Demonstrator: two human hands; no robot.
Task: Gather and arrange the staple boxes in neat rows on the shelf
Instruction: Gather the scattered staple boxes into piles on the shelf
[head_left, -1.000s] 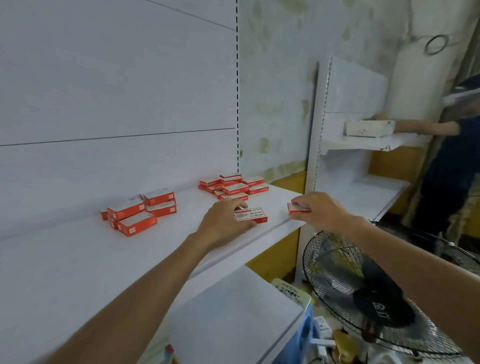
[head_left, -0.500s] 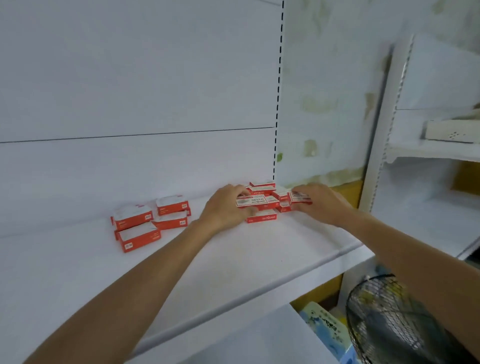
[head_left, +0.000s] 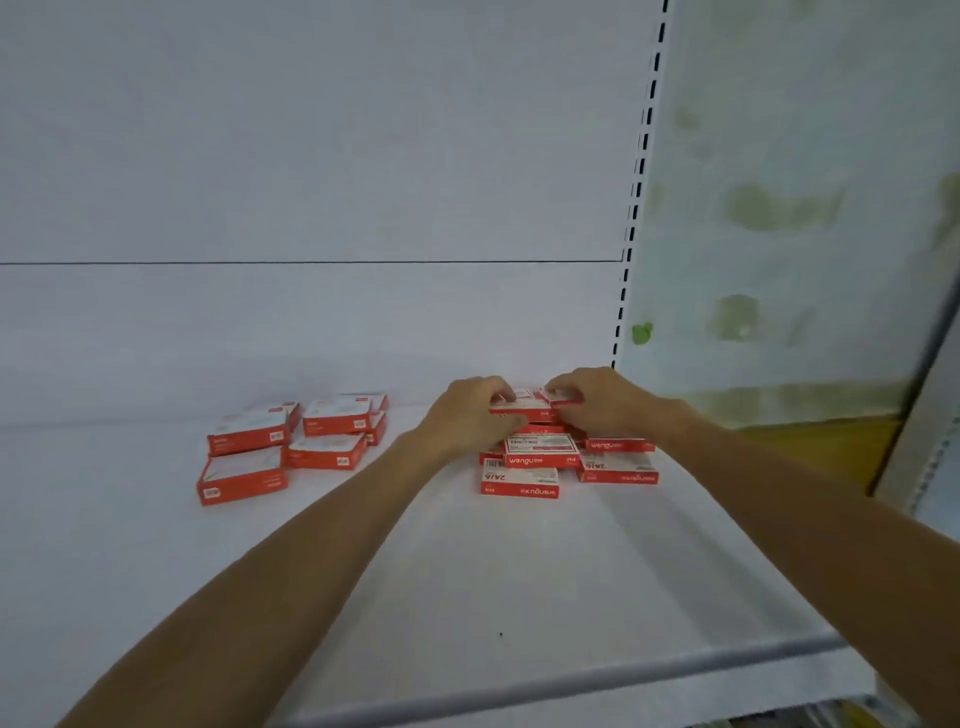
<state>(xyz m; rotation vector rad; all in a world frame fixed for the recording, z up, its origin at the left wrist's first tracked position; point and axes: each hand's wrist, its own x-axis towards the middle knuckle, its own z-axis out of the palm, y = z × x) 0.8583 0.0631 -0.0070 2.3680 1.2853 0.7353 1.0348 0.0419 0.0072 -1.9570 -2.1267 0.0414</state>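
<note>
Task barely begun. Left hand (head_left: 470, 413) and right hand (head_left: 602, 402) each grip a staple box (head_left: 524, 410) atop the jumbled pile (head_left: 540, 457) at the back of the shelf (head_left: 467, 582). A second cluster (head_left: 291, 449) lies apart, unaligned. No rows yet.

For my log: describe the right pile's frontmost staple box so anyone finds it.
On the white metal shelf, find the right-hand pile where the left hand and right hand reach. The flat red-and-white cardboard staple box lies frontmost, untouched, lettering upside down.
</note>
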